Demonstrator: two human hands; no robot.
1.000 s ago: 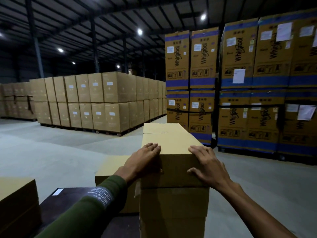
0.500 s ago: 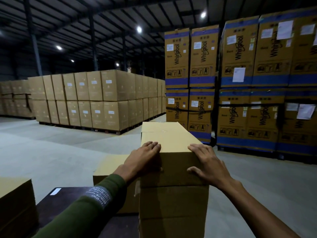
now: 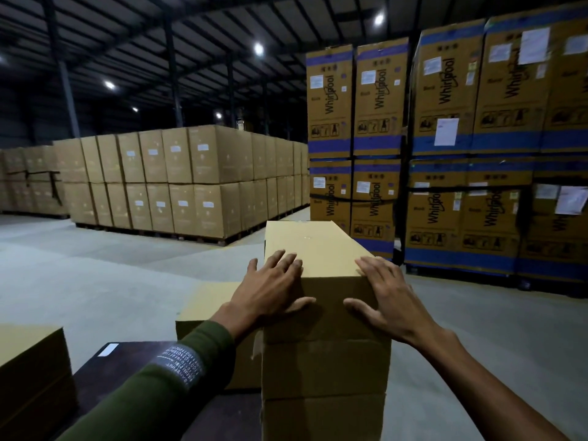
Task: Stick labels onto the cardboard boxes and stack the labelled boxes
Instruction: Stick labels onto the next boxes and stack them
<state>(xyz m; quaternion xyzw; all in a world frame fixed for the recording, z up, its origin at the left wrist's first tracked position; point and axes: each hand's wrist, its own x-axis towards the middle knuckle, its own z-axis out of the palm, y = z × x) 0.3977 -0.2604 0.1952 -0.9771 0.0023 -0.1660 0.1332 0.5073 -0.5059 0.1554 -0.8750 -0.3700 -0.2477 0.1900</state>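
Note:
A stack of three plain cardboard boxes stands right in front of me. The top box (image 3: 313,249) is long and runs away from me. My left hand (image 3: 270,294) lies over its near left corner, fingers spread on the lid and thumb on the front face. My right hand (image 3: 385,297) clasps the near right corner the same way. Below it sit the middle box (image 3: 324,367) and the bottom box (image 3: 321,418). No label shows on the faces I see. A small white label (image 3: 108,349) lies on the dark surface (image 3: 133,377) at lower left.
A lower cardboard box (image 3: 206,300) sits behind my left arm, and another box (image 3: 31,361) fills the lower left corner. Palletised brown cartons (image 3: 178,179) stand across the concrete floor. Tall blue-banded Whirlpool cartons (image 3: 445,154) rise at the right.
Both hands stay on the top box's near corners. My left thumb has come out onto the front face, and my view has shifted slightly.

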